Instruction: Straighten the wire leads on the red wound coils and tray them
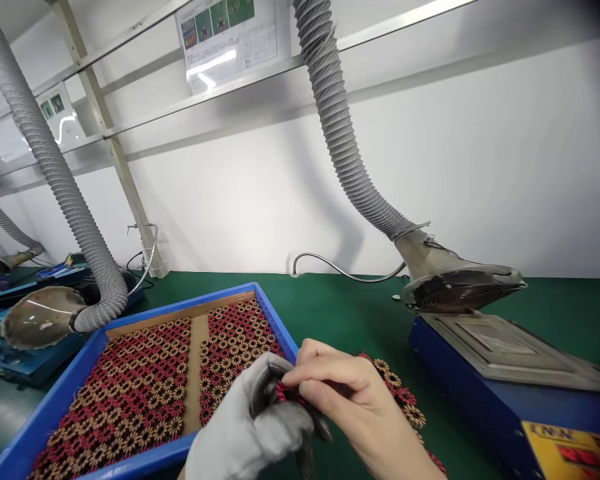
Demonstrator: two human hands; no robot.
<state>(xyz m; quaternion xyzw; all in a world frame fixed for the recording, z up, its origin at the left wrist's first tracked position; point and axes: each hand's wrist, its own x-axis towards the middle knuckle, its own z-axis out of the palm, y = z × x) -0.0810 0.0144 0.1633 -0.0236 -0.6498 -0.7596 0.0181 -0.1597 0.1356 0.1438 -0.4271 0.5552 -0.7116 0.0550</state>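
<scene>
My left hand [247, 427], in a grey glove with dark fingertips, is closed around a small red-wound ring coil [281, 392]. From the other side my bare right hand [350, 397] pinches at the same coil with thumb and fingers. Most of the coil is hidden by the fingers. Behind the gloved hand is a blue tray [275, 313] holding two blocks of ring coils [145, 380], wound in red and copper-coloured wire. Loose coils of the same kind [405, 397] lie on the green bench, partly behind my right hand.
At the right stands a blue heating unit [460, 380] with a flat metal top. Above it hangs a fume hood [460, 283] on a grey flexible duct [340, 127]. Another duct [65, 180] and hood [43, 317] are at the left. Instruction sheets [230, 40] hang above.
</scene>
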